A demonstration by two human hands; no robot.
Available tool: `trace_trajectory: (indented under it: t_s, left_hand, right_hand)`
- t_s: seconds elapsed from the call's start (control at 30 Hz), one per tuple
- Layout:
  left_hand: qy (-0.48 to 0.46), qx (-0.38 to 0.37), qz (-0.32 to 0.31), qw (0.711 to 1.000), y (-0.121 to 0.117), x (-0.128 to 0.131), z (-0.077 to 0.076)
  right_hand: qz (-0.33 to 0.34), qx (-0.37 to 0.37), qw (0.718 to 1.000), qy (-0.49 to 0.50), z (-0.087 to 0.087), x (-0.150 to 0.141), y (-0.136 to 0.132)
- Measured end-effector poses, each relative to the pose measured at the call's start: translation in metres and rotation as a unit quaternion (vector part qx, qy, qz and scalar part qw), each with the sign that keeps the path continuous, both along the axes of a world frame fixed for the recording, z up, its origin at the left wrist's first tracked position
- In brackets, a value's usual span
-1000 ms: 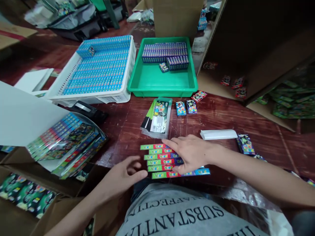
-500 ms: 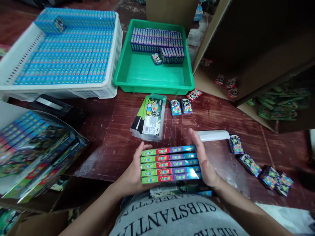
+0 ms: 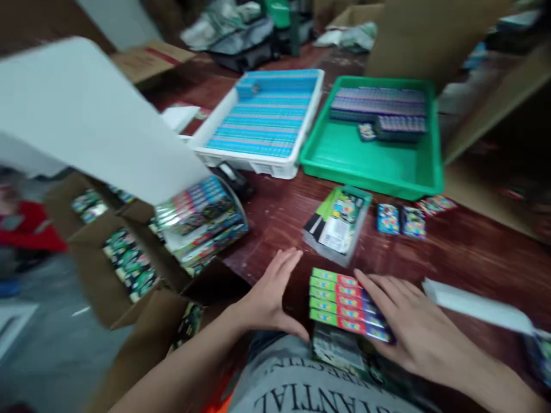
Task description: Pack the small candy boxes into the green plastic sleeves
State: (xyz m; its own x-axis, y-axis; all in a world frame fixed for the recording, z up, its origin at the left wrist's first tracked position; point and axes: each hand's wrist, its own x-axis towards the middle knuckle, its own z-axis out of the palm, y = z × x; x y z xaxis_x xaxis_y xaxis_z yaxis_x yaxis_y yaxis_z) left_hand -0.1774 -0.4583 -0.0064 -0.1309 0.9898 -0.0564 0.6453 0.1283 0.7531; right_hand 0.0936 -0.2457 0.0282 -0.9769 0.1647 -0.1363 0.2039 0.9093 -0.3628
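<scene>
No print on the striped boxes [image 3: 344,304] is legible. The right hand [image 3: 413,327] lies flat on them, fingers spread; the left hand [image 3: 271,298], open and empty, stands at nine o'clock beside them, near the table edge [image 3: 241,269].

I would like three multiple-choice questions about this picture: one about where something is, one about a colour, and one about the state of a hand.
1. Where does the green tray stand?
A. To the right of the white basket
B. Inside a cardboard box
C. On the person's lap

2. What colour are the packs filling the white basket?
A. Red
B. Light blue
C. Black

3. How is the right hand placed?
A. Lifted high in the air
B. Inside the green tray
C. Laid flat on the row of long packs

Answers:
1. A, since the tray sits beside the basket on the table.
2. B, since the rows in the basket look light blue.
3. C, since its fingers cover the right ends of the packs, while the left hand stands open beside them.
</scene>
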Motion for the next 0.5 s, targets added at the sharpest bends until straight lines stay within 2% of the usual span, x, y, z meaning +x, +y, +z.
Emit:
trace_trajectory:
  t_s: [0.03, 0.07, 0.1, 0.13, 0.2, 0.27, 0.33, 0.4, 0.5]
  left_hand:
    - [0.080, 0.024, 0.058, 0.995, -0.015, -0.017, 0.006]
    - [0.163, 0.045, 0.126, 0.978, -0.032, -0.036, 0.011]
    - [0.243, 0.059, 0.196, 0.948, -0.049, -0.056, 0.014]
    - [0.315, 0.055, 0.241, 0.916, -0.066, -0.076, 0.017]
    - [0.402, 0.002, 0.257, 0.879, -0.093, -0.113, 0.018]
    - [0.428, -0.048, 0.236, 0.871, -0.110, -0.144, 0.018]
    - [0.420, -0.076, 0.231, 0.874, -0.116, -0.170, 0.020]
    - [0.390, -0.094, 0.242, 0.883, -0.115, -0.193, 0.024]
    - [0.334, -0.102, 0.279, 0.894, -0.113, -0.225, 0.031]
  right_hand:
    - [0.005, 0.004, 1.000, 0.012, -0.005, 0.001, 0.003]
    - [0.011, 0.006, 1.000, 0.022, -0.009, 0.002, 0.006]
    - [0.016, 0.007, 0.999, 0.030, -0.012, 0.001, 0.009]
    - [0.022, 0.008, 0.999, 0.037, -0.014, -0.001, 0.012]
    - [0.031, 0.011, 0.999, 0.043, -0.014, -0.008, 0.015]
    - [0.049, 0.012, 0.997, 0.051, -0.009, -0.021, 0.017]
    - [0.073, 0.008, 0.995, 0.063, 0.001, -0.042, 0.018]
    - [0.106, -0.007, 0.991, 0.078, 0.016, -0.071, 0.018]
    - [0.163, -0.035, 0.980, 0.107, 0.036, -0.130, 0.012]
